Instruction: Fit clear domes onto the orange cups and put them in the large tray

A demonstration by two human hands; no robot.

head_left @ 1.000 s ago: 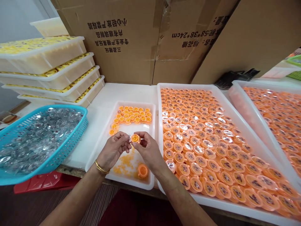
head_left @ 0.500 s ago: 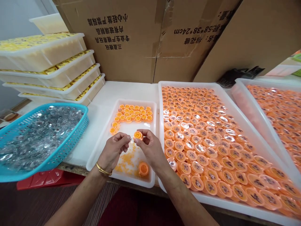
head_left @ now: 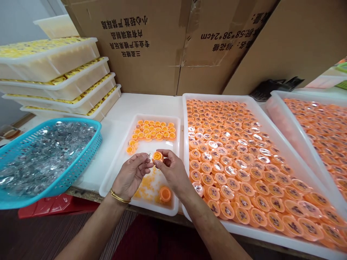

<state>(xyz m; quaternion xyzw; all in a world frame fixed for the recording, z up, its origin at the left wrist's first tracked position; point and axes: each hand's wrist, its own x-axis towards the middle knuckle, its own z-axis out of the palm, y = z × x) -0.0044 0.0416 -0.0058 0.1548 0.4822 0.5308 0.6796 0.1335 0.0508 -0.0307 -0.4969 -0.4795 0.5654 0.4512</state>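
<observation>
My right hand [head_left: 170, 168] holds a small orange cup [head_left: 157, 156] filled with yellow-orange pellets, tilted so its mouth faces me. Close beside it, my left hand [head_left: 135, 173] pinches a small clear lid [head_left: 149, 155] between thumb and forefinger; lid and cup look slightly apart. Both hands are above a small white tray [head_left: 115, 169]. At the tray's far end stand several filled orange cups [head_left: 153, 133]. Loose pellets [head_left: 148, 186] lie scattered under my hands, and another orange cup [head_left: 165, 194] sits in the near right corner.
A blue basket [head_left: 99, 135] of clear lids [head_left: 59, 151] is on the left. Stacked white trays [head_left: 78, 90] hold yellow pieces behind it. On the right are large trays [head_left: 233, 96] of covered orange cups [head_left: 227, 173]. Cardboard boxes [head_left: 151, 76] stand along the back.
The cup in my right hand has shifted slightly left. My left hand has turned a little, and the clear lid in its fingertips now shows more plainly.
</observation>
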